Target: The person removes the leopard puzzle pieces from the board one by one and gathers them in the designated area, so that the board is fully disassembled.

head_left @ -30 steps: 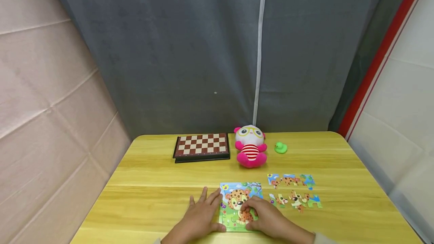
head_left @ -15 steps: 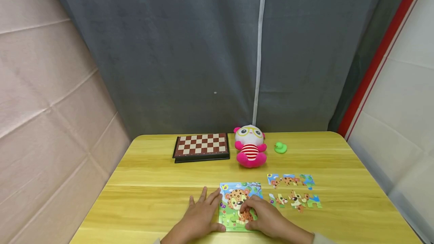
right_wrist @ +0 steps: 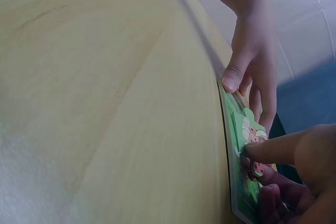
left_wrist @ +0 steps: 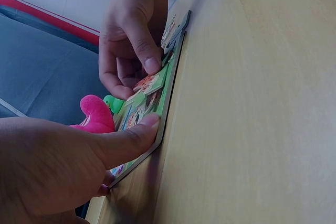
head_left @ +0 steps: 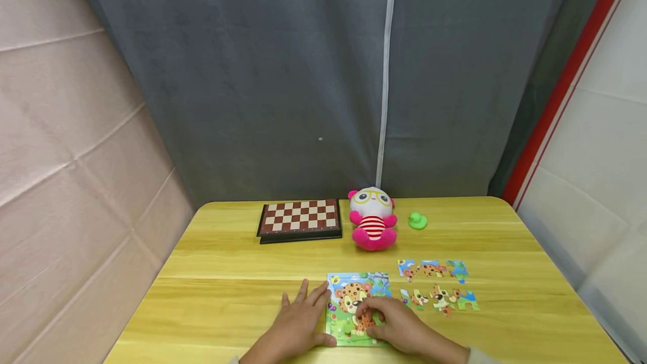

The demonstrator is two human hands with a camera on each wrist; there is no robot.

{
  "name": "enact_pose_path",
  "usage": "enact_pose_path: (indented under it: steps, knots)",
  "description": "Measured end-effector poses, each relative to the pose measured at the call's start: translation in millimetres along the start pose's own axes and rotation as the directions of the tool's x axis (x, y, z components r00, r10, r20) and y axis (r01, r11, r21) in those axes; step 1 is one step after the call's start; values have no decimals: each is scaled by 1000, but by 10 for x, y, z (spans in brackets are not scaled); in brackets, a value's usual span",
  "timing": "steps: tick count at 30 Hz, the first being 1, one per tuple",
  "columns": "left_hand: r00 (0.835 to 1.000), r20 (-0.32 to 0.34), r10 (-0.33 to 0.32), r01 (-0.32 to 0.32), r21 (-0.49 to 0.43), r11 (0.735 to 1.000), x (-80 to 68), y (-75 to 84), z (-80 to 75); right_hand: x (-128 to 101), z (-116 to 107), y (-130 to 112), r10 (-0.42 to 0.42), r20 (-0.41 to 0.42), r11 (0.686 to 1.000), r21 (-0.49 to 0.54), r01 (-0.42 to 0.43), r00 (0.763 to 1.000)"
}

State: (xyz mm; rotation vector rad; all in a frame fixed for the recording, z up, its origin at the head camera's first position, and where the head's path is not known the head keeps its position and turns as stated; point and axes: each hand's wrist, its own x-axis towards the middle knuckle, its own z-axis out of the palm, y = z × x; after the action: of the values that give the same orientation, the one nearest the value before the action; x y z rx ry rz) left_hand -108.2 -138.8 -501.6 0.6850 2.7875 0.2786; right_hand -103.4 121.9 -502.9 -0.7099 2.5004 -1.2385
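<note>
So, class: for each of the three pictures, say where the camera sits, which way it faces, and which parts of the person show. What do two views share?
Head: looks forward and down over the table; left hand and right hand at the puzzle.
Left wrist: low, along the board edge; left thumb near, right hand beyond.
Right wrist: low, from the opposite side; right fingers near, left hand beyond.
Shared: all three show the puzzle and both hands.

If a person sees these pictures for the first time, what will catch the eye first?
Probably the pink plush toy at the far middle of the yellow table, between the chessboard and a small green duck. Nearer, the left hand steadies the puzzle board while the right hand pinches a piece on it.
</note>
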Motion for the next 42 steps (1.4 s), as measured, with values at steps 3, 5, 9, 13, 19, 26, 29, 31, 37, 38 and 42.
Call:
enact_pose_path:
  steps: [3, 5, 9, 13, 19, 26, 29, 31, 37, 38, 42]
  knots:
    - [1000, -5, 3, -3, -2, 1000, -2, -2, 0, 3, -5, 16, -1, 7, 1000, 24, 1, 1000]
    - [1000, -5, 3, -3, 0, 1000, -3, -4, 0, 2, -14, 21, -7, 13, 999, 48, 7, 1000]
    - [1000, 0, -2, 2, -3, 1000, -1, -2, 0, -4, -33, 34, -8, 33, 995, 102, 5, 999]
    - [1000, 4, -4, 4, -4, 1000, 4, 2, -4, -9, -46, 51, -3, 45, 989, 148, -4, 999]
    - [1000, 0, 0, 0, 0, 1000, 5, 2, -7, -21, -56, 55, -8, 46, 983, 182, 0, 999]
    - [1000, 1, -4, 4, 4, 1000, -3, 7, -2, -45, -58, 62, -8, 29, 983, 182, 2, 1000]
    - [1000, 4, -8, 8, 5, 1000, -3, 12, -1, -56, -58, 68, -20, 12, 985, 171, 18, 1000]
    - [1000, 7, -12, 11, 8, 1000, -1, 14, 0, -64, -61, 71, -26, 5, 984, 179, 25, 1000]
    - [1000, 8, -9, 9, 9, 1000, 0, 14, -9, -81, -84, 102, -31, -2, 980, 195, 31, 1000]
    - [1000, 8, -7, 7, 9, 1000, -1, 14, -11, -86, -90, 105, -30, -3, 981, 192, 30, 1000]
    - [1000, 4, -2, 2, 6, 1000, -5, 7, -4, -113, -122, 105, -29, -10, 983, 179, 30, 1000]
